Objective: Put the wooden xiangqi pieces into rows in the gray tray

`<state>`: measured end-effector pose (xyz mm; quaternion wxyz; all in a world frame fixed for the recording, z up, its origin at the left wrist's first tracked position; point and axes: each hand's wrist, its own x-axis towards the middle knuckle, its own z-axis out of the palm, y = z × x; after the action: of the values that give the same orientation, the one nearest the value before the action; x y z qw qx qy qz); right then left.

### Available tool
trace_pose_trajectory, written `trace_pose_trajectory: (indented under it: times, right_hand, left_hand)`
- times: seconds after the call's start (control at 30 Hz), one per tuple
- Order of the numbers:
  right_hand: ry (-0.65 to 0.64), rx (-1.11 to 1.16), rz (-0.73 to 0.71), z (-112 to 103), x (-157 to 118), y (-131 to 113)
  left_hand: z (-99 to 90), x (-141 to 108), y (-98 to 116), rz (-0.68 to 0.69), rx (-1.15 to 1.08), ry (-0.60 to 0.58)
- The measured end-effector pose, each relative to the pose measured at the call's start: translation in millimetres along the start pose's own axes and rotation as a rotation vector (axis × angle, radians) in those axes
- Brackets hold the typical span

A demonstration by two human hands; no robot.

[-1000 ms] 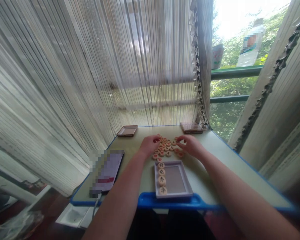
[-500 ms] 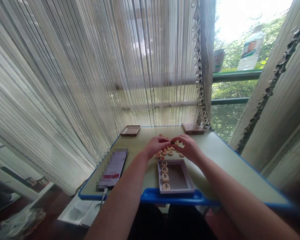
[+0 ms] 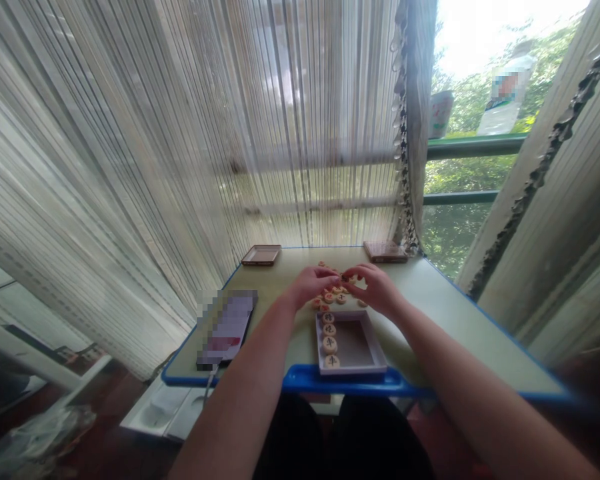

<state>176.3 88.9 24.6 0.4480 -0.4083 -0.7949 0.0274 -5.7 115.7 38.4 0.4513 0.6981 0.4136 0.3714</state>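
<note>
Both forearms bare, reaching fwd; elbows out of frame. L forearm [image 3: 253, 373] slanted up & to R from bottom edge; R forearm [image 3: 465, 373] slanted up & to L from lower R corner. Wrists approx. straight. L hand [image 3: 311, 285] & R hand [image 3: 377, 288] held close tog. ahead of body, fingertips nearly meeting; actual contact unclear at this res. L fingers pointed R. R fingers curled inward, thumb below index w/ gap betw. Grip of each hand n/c. Dark-clad legs [image 3: 293, 437] side by side below.
</note>
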Motion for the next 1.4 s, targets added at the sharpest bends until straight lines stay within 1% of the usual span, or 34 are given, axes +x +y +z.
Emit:
trace_pose_trajectory:
  times: [0.1,0.13,0.2,0.3,0.43,0.53,0.6,0.67,0.73,0.8,0.9,1.0,1.1,1.17,1.2,1.3,1.37,1.4]
  right_hand:
    - [0.019,0.011,0.030,-1.1,-0.9,0.5]
    - [0.023,0.016,0.038,-0.6,-1.7,0.5]
    - [0.025,0.020,0.044,1.8,-3.8,0.6]
    - [0.017,0.000,0.040,6.6,-6.2,1.4]
    - [-0.009,-0.025,0.062,9.9,-5.6,7.0]
    - [-0.046,-0.067,0.155,10.1,-3.7,18.1]
    - [-0.066,-0.101,0.235,9.9,-3.0,28.3]
    - [-0.071,-0.129,0.333,9.2,-2.7,38.7]
    - [-0.070,-0.141,0.416,8.0,-2.6,47.5]
    - [-0.073,-0.136,0.480,7.0,-2.5,53.9]
    - [-0.085,-0.107,0.535,7.3,-2.4,59.9]
    - [-0.093,-0.085,0.570,7.3,-1.8,61.3]
    - [-0.073,-0.077,0.572,1.5,-0.4,51.6]
    - [-0.047,-0.053,0.515,-5.8,-1.0,35.2]
    - [-0.030,-0.027,0.462,-9.7,-2.9,24.0]
    - [-0.074,0.110,0.308,-17.2,-19.9,-16.1]
    - [-0.063,0.133,0.163,-16.7,-40.3,-41.3]
    - [-0.025,0.105,0.079,-14.9,-51.8,-51.8]
  left_hand:
    - [-1.5,-2.7,0.1,0.092,0.022,0.073]
    - [-1.9,-4.5,0.9,0.121,0.025,0.070]
    - [-2.2,-8.3,2.9,0.155,0.030,0.030]
    - [-2.2,-11.6,3.8,0.147,0.062,0.000]
    - [-3.1,-8.1,-2.7,0.132,0.187,0.057]
    - [-4.8,-3.8,-9.1,0.127,0.335,0.112]
    - [-6.0,-2.3,-11.7,0.143,0.514,0.168]
    - [-7.2,-2.2,-12.9,0.153,0.732,0.249]
    - [-8.4,-2.7,-13.6,0.112,0.896,0.313]
    - [-9.5,-3.2,-14.7,0.030,0.972,0.331]
    - [-10.4,-3.2,-17.2,-0.057,0.984,0.300]
    - [-10.0,-2.8,-17.9,-0.081,0.936,0.269]
    - [-9.0,-2.8,-13.4,-0.005,0.875,0.262]
    - [-8.9,-4.0,-8.6,0.094,0.820,0.255]
    - [-9.0,-5.5,-6.3,0.141,0.778,0.260]
    - [-8.6,-17.6,-2.4,0.213,0.585,0.288]
    - [-6.1,-35.0,-2.3,0.235,0.458,0.298]
    - [-3.7,-46.7,-2.7,0.256,0.414,0.296]
